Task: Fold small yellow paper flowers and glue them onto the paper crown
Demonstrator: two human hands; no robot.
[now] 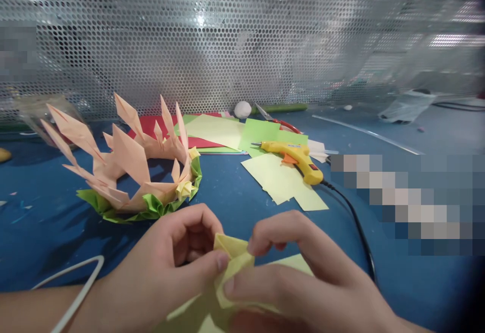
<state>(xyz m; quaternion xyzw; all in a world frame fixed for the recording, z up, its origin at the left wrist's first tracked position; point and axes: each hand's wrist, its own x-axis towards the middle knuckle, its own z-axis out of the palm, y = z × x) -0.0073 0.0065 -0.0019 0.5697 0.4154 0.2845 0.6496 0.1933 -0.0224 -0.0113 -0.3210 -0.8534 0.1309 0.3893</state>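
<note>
A small piece of folded yellow paper (232,248) is held between both hands at the lower middle. My left hand (170,257) pinches its left edge with thumb and index finger. With thumb and bent index finger, my right hand (303,267) grips the right side of the same piece. More pale yellow paper (206,323) lies beneath the hands, partly covered by them. Behind my left hand stands a folded-paper crown (129,166) with peach points, green crumpled leaves round its base and little yellow flowers.
A yellow hot glue gun (291,153) rests on yellow sheets (276,181), its black cord running right. Coloured papers (212,128), red-handled scissors (284,123) and a white ball (243,109) lie farther back. A perforated metal screen (227,45) rises behind the blue table (223,186).
</note>
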